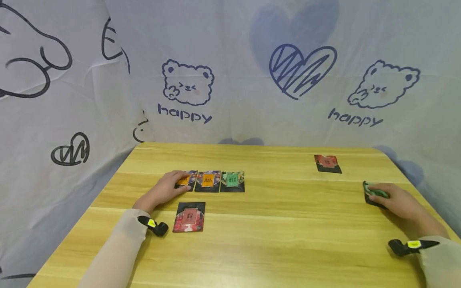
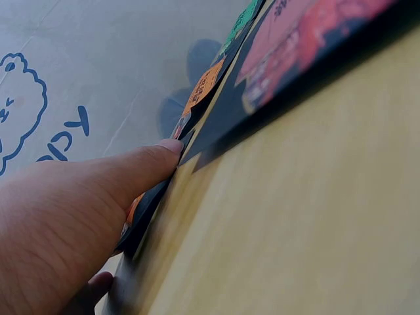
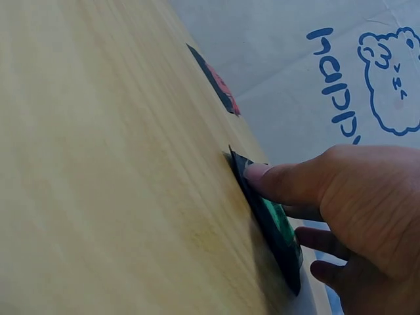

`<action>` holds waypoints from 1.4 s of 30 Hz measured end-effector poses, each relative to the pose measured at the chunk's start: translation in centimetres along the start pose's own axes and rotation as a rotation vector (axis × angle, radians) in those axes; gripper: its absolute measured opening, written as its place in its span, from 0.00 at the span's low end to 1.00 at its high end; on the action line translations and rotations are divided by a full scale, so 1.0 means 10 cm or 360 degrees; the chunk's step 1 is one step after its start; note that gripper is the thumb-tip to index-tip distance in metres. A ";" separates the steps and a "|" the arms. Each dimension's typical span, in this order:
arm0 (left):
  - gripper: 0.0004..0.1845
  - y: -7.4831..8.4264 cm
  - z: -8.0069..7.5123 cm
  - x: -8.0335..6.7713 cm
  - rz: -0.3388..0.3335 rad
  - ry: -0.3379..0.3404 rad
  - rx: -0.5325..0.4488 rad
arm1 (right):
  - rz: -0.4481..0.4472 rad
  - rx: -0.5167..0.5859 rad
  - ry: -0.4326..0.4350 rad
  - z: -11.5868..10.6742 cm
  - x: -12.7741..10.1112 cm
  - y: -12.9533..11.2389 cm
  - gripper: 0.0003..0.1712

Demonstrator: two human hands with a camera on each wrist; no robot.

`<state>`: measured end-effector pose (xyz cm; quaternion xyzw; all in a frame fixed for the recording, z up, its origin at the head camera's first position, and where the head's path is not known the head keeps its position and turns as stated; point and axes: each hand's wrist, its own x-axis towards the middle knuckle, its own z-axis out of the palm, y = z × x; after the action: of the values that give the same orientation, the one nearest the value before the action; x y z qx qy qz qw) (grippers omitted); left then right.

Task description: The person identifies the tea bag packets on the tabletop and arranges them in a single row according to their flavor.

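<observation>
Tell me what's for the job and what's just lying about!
Probably for the job:
Left orange packet, touched by the left hand
Held green packet, in the right hand
Second orange packet, second green packet
Near red packet, far red packet

Probably just around:
Printed cloth
Left camera, right camera

Your left arm [image 1: 115, 248] reaches forward, your left hand [image 1: 165, 190] low, its left thumb [image 2: 141, 164] stretched out. Your right arm [image 1: 443, 258] angles inward; your right hand [image 1: 401, 200] pinches between right thumb [image 3: 285, 180] and fingers. Both hands are well apart.
</observation>
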<state>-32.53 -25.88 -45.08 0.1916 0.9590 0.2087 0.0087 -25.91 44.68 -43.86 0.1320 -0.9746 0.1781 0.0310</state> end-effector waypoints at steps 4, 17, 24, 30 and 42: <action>0.34 0.00 -0.02 0.01 0.0007 0.0005 0.0003 | 0.0014 -0.0006 -0.0026 -0.03 0.01 0.01 0.28; 0.33 0.03 -0.01 -0.03 -0.0001 -0.0006 -0.0010 | 0.0033 -0.0007 -0.0051 0.01 0.01 -0.03 0.30; 0.34 0.04 -0.02 -0.03 -0.0007 -0.0001 -0.0004 | 0.0074 -0.0051 -0.0076 0.00 0.02 -0.06 0.34; 0.33 0.05 -0.03 -0.02 -0.0011 -0.0005 0.0001 | 0.0087 -0.0057 -0.0071 0.01 0.05 -0.10 0.33; 0.33 0.05 -0.03 -0.04 0.0002 0.0002 -0.0016 | 0.0067 -0.0040 -0.0088 0.04 0.08 -0.27 0.33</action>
<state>-32.05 -25.72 -44.59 0.1919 0.9579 0.2136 0.0091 -26.01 41.92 -43.25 0.1161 -0.9798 0.1629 0.0021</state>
